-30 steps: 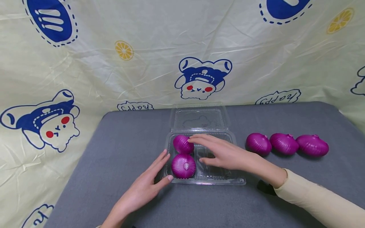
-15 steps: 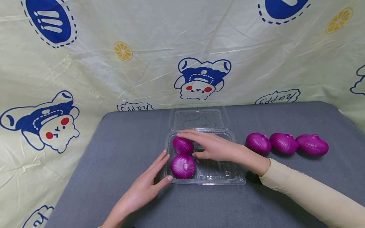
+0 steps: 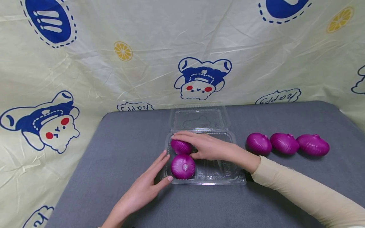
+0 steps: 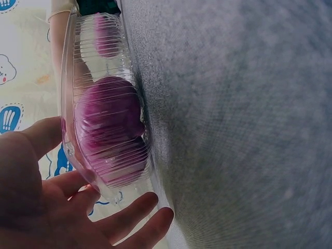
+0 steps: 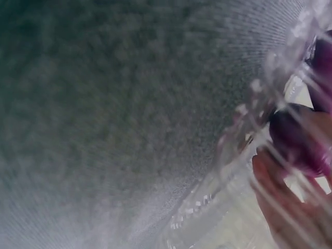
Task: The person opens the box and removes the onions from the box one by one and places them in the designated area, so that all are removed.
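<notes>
In the head view, two red onions are inside a clear plastic clamshell box [image 3: 217, 181], one behind the other along its left side. My right hand [image 3: 208, 146] grips the rear red onion [image 3: 181, 147], fingers over its back and thumb on its right. The front red onion [image 3: 183, 167] sits just nearer, its pale tip facing up. My left hand [image 3: 144, 186] is spread at the box's left wall, fingers straight. In the left wrist view, that hand [image 4: 78, 207] is beside the ribbed wall, with onions showing through. The right wrist view looks through the plastic at fingers [image 5: 282, 199] around an onion [image 5: 298, 137].
Three more red onions stand in a row right of the box: one nearest it [image 3: 258, 144], a middle one [image 3: 284, 143] and a far one [image 3: 313, 145]. The box's lid [image 3: 199, 117] lies folded back. A printed curtain [image 3: 148, 72] hangs behind the grey table [image 3: 122, 142].
My right hand has moved left and closed round the rear onion, which has shifted slightly left. My left hand has stayed in place.
</notes>
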`<state>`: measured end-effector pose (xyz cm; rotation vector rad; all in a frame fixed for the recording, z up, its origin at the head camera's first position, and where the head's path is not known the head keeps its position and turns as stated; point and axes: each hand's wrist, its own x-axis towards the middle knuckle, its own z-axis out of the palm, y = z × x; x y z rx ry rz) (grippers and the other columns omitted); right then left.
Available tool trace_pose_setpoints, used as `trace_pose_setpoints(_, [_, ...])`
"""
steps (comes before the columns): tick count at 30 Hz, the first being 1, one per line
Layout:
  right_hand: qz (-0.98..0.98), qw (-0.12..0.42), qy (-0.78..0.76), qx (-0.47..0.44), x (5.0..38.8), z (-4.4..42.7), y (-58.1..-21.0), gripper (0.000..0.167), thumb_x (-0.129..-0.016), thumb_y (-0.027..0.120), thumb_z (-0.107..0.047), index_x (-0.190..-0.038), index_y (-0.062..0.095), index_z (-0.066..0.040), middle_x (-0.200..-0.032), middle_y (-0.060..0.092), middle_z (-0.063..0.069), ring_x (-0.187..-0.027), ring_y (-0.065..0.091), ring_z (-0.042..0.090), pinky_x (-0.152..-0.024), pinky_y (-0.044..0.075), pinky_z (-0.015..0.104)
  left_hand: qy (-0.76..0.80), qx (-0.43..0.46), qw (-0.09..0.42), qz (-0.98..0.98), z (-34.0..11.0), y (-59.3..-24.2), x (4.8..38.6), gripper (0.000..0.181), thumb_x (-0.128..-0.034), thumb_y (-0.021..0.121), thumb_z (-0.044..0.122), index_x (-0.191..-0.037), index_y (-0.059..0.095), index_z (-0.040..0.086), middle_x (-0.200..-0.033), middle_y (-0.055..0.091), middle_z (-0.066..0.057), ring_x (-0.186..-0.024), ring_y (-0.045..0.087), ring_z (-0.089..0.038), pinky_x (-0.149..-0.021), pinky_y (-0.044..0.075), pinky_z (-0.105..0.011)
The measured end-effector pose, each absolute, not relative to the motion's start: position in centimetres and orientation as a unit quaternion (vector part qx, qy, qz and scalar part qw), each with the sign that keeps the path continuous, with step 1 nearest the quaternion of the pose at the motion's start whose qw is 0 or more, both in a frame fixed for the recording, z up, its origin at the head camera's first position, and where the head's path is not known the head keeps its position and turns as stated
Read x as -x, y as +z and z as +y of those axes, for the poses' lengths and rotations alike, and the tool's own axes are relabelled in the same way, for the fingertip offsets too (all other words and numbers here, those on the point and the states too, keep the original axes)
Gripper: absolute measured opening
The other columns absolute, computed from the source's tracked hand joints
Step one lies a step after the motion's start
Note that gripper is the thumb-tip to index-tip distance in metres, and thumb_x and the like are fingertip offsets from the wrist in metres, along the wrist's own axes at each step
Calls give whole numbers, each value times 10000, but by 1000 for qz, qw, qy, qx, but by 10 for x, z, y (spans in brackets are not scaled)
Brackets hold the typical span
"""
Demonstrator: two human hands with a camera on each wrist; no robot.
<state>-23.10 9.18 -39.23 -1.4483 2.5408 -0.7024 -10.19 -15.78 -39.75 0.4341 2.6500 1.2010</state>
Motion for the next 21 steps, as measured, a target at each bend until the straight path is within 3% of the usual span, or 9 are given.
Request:
trace_pose_setpoints(12, [849, 71, -228, 472, 228, 95, -386, 792, -809, 808, -69, -1479, 418, -235, -1519, 385, 1, -1308, 471, 218, -995, 457, 414, 407, -138, 109, 896, -156, -396, 103, 678, -954, 648, 378, -1547, 331, 289, -1592, 146, 230, -1444, 198, -79, -1115, 274, -526])
trace_pose_setpoints(21, [858, 64, -243, 448, 225, 107, -380, 770, -824, 807, -113, -1470, 409, -243, -1494, 386, 4, -1240, 519, 222, -969, 477, 442, 407, -130, 110, 898, -156, -396, 102, 690, -945, 649, 418, -1546, 327, 311, -1589, 145, 236, -1449, 201, -95, -1106, 280, -548])
